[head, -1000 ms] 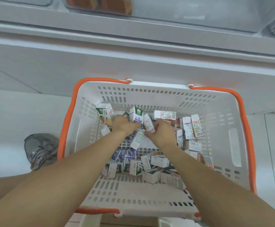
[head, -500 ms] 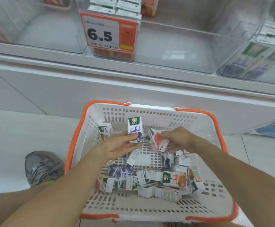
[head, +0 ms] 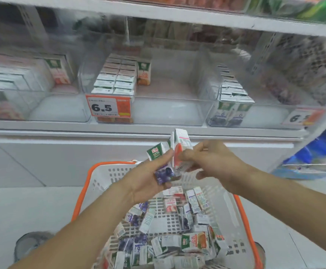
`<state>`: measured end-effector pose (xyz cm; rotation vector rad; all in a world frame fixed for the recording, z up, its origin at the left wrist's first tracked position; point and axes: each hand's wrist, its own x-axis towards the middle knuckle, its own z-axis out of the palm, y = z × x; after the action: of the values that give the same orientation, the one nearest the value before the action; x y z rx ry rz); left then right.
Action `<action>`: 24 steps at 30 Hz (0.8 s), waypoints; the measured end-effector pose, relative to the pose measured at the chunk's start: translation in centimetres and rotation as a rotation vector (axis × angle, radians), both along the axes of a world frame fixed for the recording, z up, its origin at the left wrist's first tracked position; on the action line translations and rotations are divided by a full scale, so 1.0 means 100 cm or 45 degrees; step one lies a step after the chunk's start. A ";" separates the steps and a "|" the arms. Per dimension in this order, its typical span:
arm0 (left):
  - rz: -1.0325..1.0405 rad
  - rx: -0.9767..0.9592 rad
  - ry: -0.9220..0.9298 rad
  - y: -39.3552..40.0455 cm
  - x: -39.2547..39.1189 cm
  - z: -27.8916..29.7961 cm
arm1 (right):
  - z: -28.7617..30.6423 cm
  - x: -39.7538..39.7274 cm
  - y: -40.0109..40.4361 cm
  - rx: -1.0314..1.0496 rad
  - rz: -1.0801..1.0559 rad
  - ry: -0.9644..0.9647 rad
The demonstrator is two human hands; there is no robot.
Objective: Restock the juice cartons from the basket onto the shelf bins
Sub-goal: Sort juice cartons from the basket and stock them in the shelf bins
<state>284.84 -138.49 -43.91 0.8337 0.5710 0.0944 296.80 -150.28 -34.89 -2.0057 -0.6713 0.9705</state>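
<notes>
Both hands are loaded, raised above the basket (head: 84, 187) and below the shelf (head: 158, 131). Left hand (head: 148, 183) is palm-up, thumb and fingers curled round a blueberry carton (head: 161, 164), green top pointing up and far. Right hand (head: 214, 164) pinches an orange-red carton (head: 180, 150) between thumb and fingers, upright and slightly tilted. The two cartons touch side by side, with the right one riding higher.

Basket sits on the floor, near and centre, with many loose cartons (head: 177, 226) lying in a jumble: blueberry mostly on the left, red and orange on the right.

Shelf bins, left to right:
- left bin (head: 57, 105): pale red-marked cartons, blurred
- middle bin (head: 158, 111), with a 6.5 price tag (head: 108, 107): two rows of orange cartons packed on its left, one orange carton behind, right half bare
- right bin (head: 265, 115): one double row of blueberry cartons on its left, the rest bare

Judgement on doing the step well: separate the hands before reaching so the cartons don't knock each other. Blueberry looks bound for the right bin, so the left hand would have to cross; better to place the right hand's carton first or swap hands. Which flavour the right carton is I can't tell for sure, so check the print before choosing between the left and middle bins. Set each carton upright, face forward, tight against the existing row, and clear the bin's front lip going in.
</notes>
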 end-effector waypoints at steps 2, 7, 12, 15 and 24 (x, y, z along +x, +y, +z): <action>0.035 0.076 0.001 0.006 -0.001 0.016 | 0.010 -0.009 -0.001 0.097 -0.003 0.032; -0.090 0.291 -0.035 0.037 -0.011 0.070 | 0.033 -0.009 0.004 0.358 0.106 0.364; -0.196 0.438 -0.010 0.059 -0.019 0.115 | 0.042 0.007 0.011 0.576 0.247 0.749; -0.279 0.461 -0.047 0.056 -0.026 0.131 | 0.039 0.016 0.017 0.641 0.439 0.871; -0.267 0.526 0.016 0.061 -0.033 0.117 | 0.029 0.030 0.029 0.603 0.530 0.814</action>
<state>281.54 -132.42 -32.24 1.2918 0.4791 0.0146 299.78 -147.35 -32.03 -1.0698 -0.8620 1.4448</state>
